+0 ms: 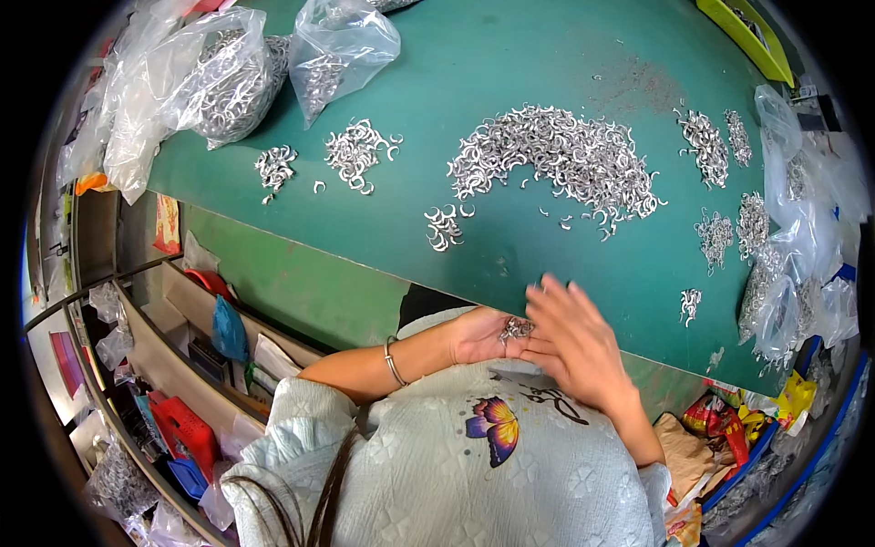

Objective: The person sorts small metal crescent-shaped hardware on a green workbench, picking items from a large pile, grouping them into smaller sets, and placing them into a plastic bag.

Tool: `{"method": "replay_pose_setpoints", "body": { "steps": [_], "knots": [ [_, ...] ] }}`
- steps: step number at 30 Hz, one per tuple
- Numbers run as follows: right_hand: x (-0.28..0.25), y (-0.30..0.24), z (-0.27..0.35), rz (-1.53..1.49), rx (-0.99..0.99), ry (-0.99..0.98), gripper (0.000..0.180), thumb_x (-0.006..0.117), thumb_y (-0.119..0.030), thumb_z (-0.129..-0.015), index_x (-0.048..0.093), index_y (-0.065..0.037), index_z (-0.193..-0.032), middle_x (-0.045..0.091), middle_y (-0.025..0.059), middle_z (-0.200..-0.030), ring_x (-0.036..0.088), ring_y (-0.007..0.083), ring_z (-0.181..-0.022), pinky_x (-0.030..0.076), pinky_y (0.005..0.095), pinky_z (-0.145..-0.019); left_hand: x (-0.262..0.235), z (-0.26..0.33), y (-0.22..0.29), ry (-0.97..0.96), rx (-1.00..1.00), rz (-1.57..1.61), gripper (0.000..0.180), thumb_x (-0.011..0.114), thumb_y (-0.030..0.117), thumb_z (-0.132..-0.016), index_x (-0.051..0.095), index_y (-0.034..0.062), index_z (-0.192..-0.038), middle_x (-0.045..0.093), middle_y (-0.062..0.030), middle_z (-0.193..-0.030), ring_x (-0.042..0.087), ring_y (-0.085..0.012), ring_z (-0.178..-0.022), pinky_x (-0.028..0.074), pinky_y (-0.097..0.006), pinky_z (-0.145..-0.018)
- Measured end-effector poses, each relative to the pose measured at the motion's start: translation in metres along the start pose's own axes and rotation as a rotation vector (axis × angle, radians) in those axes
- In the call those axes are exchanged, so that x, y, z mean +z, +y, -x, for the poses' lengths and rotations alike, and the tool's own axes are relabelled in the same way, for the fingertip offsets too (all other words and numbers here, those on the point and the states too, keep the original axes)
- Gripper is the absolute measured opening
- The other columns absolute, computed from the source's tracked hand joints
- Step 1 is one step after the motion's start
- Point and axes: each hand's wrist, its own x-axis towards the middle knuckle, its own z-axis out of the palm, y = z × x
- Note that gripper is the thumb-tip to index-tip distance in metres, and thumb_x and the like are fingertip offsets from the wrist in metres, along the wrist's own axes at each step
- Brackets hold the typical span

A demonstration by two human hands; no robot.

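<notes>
My left hand (480,336) is cupped palm up just below the table edge, with a few small silvery metal pieces (517,330) resting in it. Over the table's front edge, my right hand (577,342) has its fingers stretched out beside and partly over the left one; nothing shows in them. Beyond both hands, a large curved heap of C-shaped silvery metal pieces (556,150) covers the middle of the green table (383,228). A smaller pile of curved pieces (444,228) lies nearer me, with a few single ones scattered between.
Clear plastic bags of metal parts (232,91) stand at the back left, near two small piles (355,155). Several small piles (704,146) and filled bags (784,273) line the right side. A yellow-green tray (749,41) is at the far right. Cluttered shelving (182,337) stands left.
</notes>
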Motion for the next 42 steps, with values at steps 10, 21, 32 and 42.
{"method": "replay_pose_setpoints", "body": {
  "steps": [10,21,32,42],
  "knots": [
    [-0.023,0.017,-0.027,0.141,0.209,0.278,0.041,0.058,-0.011,-0.087,0.056,0.001,-0.127,0.046,0.0145,-0.142,0.035,0.0363,-0.138,0.026,0.0504,-0.112,0.004,0.005,0.011,-0.232,-0.032,0.098,0.059,0.039,0.043,-0.101,0.038,-0.0014,-0.139,0.041,-0.0305,-0.141,0.045,-0.0395,-0.130,0.041,-0.045,-0.107],
    [-0.029,0.017,0.004,0.303,0.298,0.186,0.044,0.060,-0.013,-0.085,0.055,-0.002,-0.128,0.047,0.0125,-0.143,0.036,0.0340,-0.138,0.019,0.0550,-0.113,0.010,-0.007,0.011,-0.206,-0.041,-0.029,0.058,0.032,0.037,-0.103,0.035,-0.0069,-0.141,0.041,-0.0301,-0.140,0.045,-0.0379,-0.130,0.040,-0.042,-0.109],
    [-0.021,0.014,0.025,0.248,0.244,0.256,0.043,0.057,-0.023,-0.088,0.057,0.001,-0.125,0.054,0.0132,-0.135,0.043,0.0348,-0.133,0.022,0.0568,-0.110,0.013,-0.002,0.012,-0.198,-0.014,-0.049,0.044,0.042,0.013,-0.098,0.040,-0.0113,-0.135,0.044,-0.0303,-0.138,0.046,-0.0364,-0.130,0.038,-0.042,-0.110],
    [-0.017,0.007,0.026,0.266,0.130,0.247,0.050,0.067,-0.025,-0.078,0.060,0.003,-0.118,0.051,0.0119,-0.138,0.041,0.0324,-0.134,0.023,0.0596,-0.109,0.017,-0.002,0.010,-0.163,0.000,-0.033,0.041,0.041,0.016,-0.101,0.042,-0.0072,-0.135,0.047,-0.0282,-0.136,0.049,-0.0361,-0.126,0.041,-0.043,-0.108]
  ]
}}
